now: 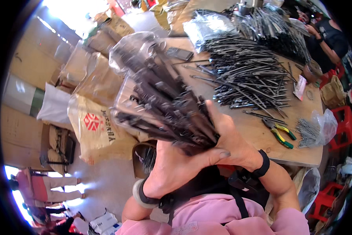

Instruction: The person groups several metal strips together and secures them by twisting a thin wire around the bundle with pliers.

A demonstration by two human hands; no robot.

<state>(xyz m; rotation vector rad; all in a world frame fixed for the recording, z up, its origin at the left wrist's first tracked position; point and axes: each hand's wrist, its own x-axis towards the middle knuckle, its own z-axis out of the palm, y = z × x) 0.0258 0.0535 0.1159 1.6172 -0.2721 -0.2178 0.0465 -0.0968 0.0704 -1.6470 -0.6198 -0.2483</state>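
A thick bundle of long thin black metal rods (164, 105) is held in front of me, tilted up and to the left. My left hand (174, 162) wraps round its lower end from the left. My right hand (233, 141) closes on the same end from the right, its thumb up along the rods. The upper end is smeared by motion, with a clear plastic bag (125, 45) about it. Beyond my right hand, a big pile of similar black rods (250, 70) lies on the wooden table (258, 135).
Pliers with yellow-green handles (278, 134) lie near the table's front edge, beside a bunch of thin wires (307, 132) in clear plastic. A dark box-shaped thing (180, 53) is on the left side. Sacks (101, 125) stand at left, red stools (342, 127) at right. Another person (331, 43) sits far right.
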